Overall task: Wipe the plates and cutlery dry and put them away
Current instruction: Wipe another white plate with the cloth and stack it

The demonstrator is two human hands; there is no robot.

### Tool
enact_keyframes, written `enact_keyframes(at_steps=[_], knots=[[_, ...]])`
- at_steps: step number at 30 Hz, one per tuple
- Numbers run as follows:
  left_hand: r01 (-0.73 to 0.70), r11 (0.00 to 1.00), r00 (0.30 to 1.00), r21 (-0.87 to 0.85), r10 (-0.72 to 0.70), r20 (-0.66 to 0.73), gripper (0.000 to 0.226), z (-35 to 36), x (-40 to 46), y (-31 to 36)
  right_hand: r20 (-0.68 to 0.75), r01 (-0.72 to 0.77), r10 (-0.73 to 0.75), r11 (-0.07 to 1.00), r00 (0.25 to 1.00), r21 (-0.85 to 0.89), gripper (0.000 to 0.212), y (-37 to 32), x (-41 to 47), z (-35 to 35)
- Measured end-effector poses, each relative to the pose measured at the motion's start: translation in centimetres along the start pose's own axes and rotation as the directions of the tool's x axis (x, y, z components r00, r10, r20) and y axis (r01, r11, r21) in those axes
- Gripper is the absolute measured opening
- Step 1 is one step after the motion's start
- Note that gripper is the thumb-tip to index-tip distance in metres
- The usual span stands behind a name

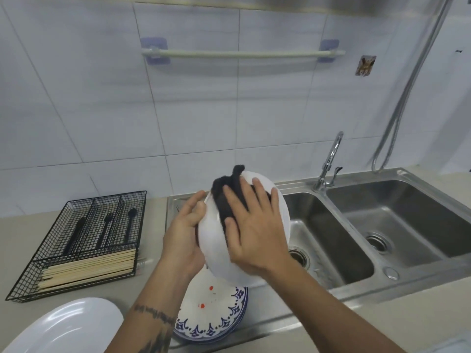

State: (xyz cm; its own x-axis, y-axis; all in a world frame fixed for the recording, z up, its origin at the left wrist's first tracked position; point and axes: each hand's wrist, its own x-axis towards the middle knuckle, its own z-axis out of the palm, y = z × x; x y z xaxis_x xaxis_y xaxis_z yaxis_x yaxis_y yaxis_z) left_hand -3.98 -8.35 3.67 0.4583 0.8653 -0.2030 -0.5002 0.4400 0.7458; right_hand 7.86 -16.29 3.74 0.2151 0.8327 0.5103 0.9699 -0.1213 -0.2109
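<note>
the left hand (188, 220) grips the white plate (216, 250) by its left rim, holding it up over the drainboard so the flat, open right hand (251, 233) can press the dark cloth (224, 197) against its face. the plate tilts toward the person, its long axis running near-to-far, above the patterned plates (216, 317).

Bright, even light, soft glare on the steel sink (397, 174), slight overall blur, wide-angle bending at edges.
</note>
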Motion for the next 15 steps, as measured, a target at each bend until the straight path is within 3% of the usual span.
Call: enact_keyframes(at_steps=[4, 7, 9, 13, 15], knots=[[-0.053, 0.997, 0.999, 0.061, 0.052, 0.003, 0.022, -1.0, -0.2, 0.3, 0.002, -0.22, 0.223, 0.961, 0.975, 0.17, 0.06, 2.9, 2.2, 0.3], [-0.081, 0.991, 0.996, 0.106, 0.085, -0.033, 0.023, -1.7, 0.1, 0.8, 0.021, -0.292, 0.295, 0.928, 0.955, 0.232, 0.059, 3.9, 1.8, 0.9], [-0.101, 0.984, 0.993, 0.149, 0.108, -0.037, 0.024, -1.7, 0.4, 0.9, 0.002, -0.245, 0.251, 0.943, 0.968, 0.227, 0.061, 2.7, 1.0, 1.1], [-0.093, 0.975, 0.994, 0.199, 0.102, -0.034, 0.026, -1.2, 0.5, 0.7, -0.016, -0.007, 0.01, 0.983, 1.0, 0.182, 0.059, -0.5, 0.5, 1.0], [-0.076, 0.983, 0.996, 0.168, 0.084, -0.04, 0.026, -1.2, 0.6, 0.7, -0.029, -0.015, 0.021, 0.98, 0.999, 0.199, 0.056, 0.1, 1.3, 0.9]])
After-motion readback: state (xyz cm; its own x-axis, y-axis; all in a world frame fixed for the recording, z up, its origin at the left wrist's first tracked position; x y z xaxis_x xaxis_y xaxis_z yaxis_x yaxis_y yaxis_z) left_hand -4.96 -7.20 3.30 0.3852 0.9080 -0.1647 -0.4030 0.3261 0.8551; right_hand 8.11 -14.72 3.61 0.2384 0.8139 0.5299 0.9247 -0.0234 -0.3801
